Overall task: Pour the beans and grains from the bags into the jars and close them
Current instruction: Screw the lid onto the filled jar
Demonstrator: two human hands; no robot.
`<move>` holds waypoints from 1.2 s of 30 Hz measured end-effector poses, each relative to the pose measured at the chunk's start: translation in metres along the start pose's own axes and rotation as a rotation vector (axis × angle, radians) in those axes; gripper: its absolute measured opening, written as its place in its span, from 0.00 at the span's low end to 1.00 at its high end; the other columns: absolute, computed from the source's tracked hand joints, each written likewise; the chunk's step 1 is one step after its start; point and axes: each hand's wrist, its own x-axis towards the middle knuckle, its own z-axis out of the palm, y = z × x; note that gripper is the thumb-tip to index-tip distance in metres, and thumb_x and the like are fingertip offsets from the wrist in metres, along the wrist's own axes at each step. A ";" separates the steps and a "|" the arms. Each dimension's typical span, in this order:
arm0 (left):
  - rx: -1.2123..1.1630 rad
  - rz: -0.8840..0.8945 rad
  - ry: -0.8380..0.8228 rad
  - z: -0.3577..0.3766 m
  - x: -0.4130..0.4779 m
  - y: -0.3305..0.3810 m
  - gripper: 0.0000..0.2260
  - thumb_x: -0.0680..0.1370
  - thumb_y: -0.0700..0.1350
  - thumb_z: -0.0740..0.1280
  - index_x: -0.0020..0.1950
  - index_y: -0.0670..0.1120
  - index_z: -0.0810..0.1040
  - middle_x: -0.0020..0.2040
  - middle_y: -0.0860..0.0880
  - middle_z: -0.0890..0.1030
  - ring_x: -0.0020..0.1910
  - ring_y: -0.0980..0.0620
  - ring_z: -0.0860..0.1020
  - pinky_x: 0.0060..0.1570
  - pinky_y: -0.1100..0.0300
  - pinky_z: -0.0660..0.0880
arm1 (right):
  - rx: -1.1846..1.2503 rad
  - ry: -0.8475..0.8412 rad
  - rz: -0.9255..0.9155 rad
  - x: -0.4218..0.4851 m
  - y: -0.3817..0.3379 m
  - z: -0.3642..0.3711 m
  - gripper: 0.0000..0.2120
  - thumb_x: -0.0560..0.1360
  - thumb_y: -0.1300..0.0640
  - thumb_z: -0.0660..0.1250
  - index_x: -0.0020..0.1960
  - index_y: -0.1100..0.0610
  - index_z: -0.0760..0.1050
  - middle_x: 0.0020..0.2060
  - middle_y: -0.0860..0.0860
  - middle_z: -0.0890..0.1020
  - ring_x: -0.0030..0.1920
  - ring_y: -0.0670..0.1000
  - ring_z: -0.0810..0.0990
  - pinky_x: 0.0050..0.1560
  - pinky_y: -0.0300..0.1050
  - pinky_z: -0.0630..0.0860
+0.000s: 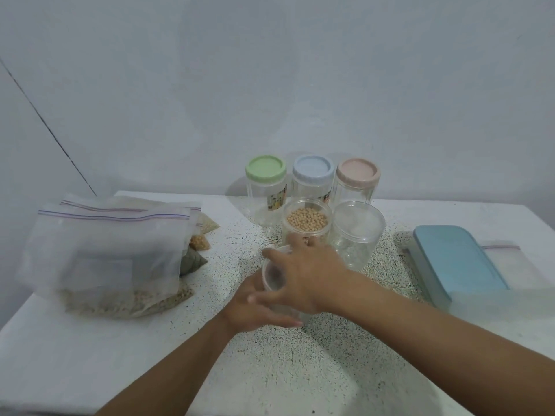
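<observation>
Forearms converge: left hand point(250, 310) wraps the clear round plastic jar point(274, 277), right hand point(306, 277) clasps its top, above the speckled bench point(300, 370).

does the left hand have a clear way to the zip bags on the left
Probably yes, once it lets go: the left hand grips the clear jar, and only bare table lies between it and the zip bags.

— How many jars?
— Six. One jar of beans point(307, 220). Behind it are three: green-lidded jar point(265, 187), blue-lidded jar point(313, 183), pink-lidded jar point(358, 184). Just right of it is one empty jar point(356, 232). In front of it is one held jar point(274, 276), in two hands: left hand point(255, 309), right hand point(309, 274).
— Bags?
— Left of the jar of beans, a front zip bag point(102, 250) and a rear zip bag point(129, 204) top a pile; the rest I cannot count. Far right of it are one more bag point(507, 253) and one blue box point(456, 259).
</observation>
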 end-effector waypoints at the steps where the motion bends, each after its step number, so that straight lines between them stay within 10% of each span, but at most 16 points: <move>1: -0.019 -0.001 -0.003 0.000 0.001 -0.001 0.30 0.64 0.37 0.85 0.64 0.46 0.79 0.57 0.46 0.85 0.58 0.47 0.84 0.55 0.43 0.82 | -0.023 0.016 -0.015 0.002 0.000 0.002 0.41 0.70 0.20 0.56 0.76 0.40 0.59 0.73 0.59 0.65 0.71 0.67 0.67 0.63 0.64 0.73; 14: 0.034 0.049 0.065 0.000 0.003 -0.011 0.47 0.58 0.47 0.88 0.71 0.57 0.66 0.68 0.53 0.78 0.71 0.54 0.74 0.74 0.50 0.67 | 1.274 0.448 0.146 -0.030 0.066 0.018 0.11 0.78 0.45 0.59 0.57 0.42 0.76 0.52 0.48 0.85 0.49 0.50 0.86 0.46 0.48 0.84; 20: 0.057 0.010 -0.016 0.000 0.001 -0.001 0.49 0.57 0.53 0.88 0.70 0.62 0.65 0.70 0.58 0.76 0.73 0.59 0.71 0.75 0.49 0.66 | 1.262 0.348 0.437 -0.034 0.096 0.083 0.11 0.80 0.67 0.66 0.62 0.62 0.78 0.45 0.55 0.86 0.40 0.52 0.88 0.46 0.49 0.85; 24: 0.204 -0.015 -0.149 -0.008 -0.003 0.009 0.52 0.57 0.58 0.87 0.74 0.65 0.60 0.73 0.63 0.70 0.74 0.65 0.67 0.75 0.56 0.67 | 0.854 0.375 0.398 -0.029 0.107 0.104 0.13 0.81 0.64 0.66 0.63 0.55 0.80 0.52 0.48 0.82 0.46 0.45 0.82 0.48 0.33 0.79; 27: 0.316 -0.044 -0.195 -0.017 -0.007 0.018 0.52 0.62 0.56 0.86 0.74 0.68 0.54 0.74 0.64 0.67 0.71 0.71 0.66 0.68 0.71 0.67 | 0.550 0.334 0.234 -0.028 0.112 0.109 0.20 0.79 0.63 0.65 0.69 0.51 0.77 0.58 0.51 0.80 0.51 0.50 0.80 0.55 0.44 0.80; 36: 0.508 -0.092 -0.016 -0.055 -0.044 0.035 0.19 0.82 0.38 0.67 0.66 0.60 0.75 0.60 0.60 0.80 0.57 0.60 0.79 0.60 0.58 0.79 | 0.524 0.501 0.154 -0.030 0.097 0.081 0.09 0.82 0.55 0.63 0.56 0.52 0.82 0.45 0.46 0.85 0.40 0.45 0.82 0.44 0.47 0.81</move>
